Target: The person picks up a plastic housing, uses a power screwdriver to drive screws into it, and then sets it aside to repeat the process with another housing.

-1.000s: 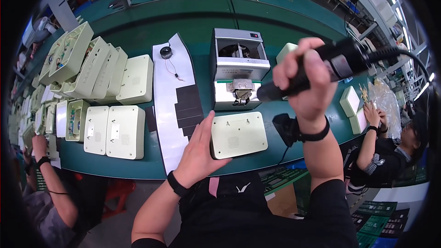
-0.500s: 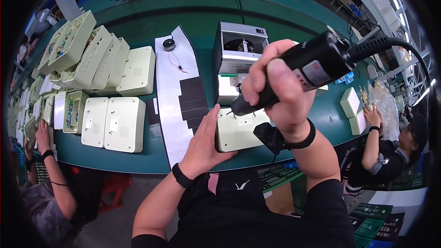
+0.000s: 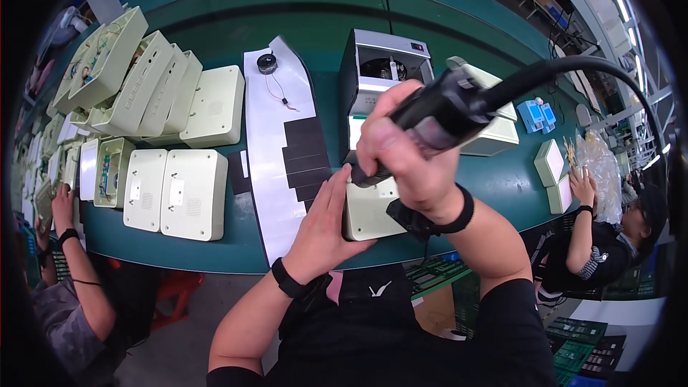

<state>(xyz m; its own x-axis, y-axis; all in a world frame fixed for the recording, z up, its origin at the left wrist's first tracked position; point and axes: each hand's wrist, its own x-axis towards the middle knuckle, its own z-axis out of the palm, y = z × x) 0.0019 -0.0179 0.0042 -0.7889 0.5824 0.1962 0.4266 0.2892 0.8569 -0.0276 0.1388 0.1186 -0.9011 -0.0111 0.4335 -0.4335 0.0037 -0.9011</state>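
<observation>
My right hand (image 3: 408, 161) grips a black electric screwdriver (image 3: 441, 111), its thick cable curving off to the right. The screwdriver's nose points down at the upper left corner of a pale cream plastic box (image 3: 369, 211) on the bench; its tip is hidden. Against the box's left side lies my left hand (image 3: 326, 218), fingers stretched out and thumb along the near edge. Just behind the box stands a grey machine (image 3: 369, 64) with an open front, partly covered by my right hand.
Two cream boxes (image 3: 192, 193) lie to the left, with open cases (image 3: 118, 75) stacked behind. Black pads (image 3: 304, 150) and a small round speaker (image 3: 266, 64) rest on a white sheet (image 3: 269, 208). Co-workers' hands are at the far left (image 3: 64, 211) and right (image 3: 584, 186).
The screwdriver has moved left and tilted more upright, its nose now over the box's corner. My left hand stays beside the box.
</observation>
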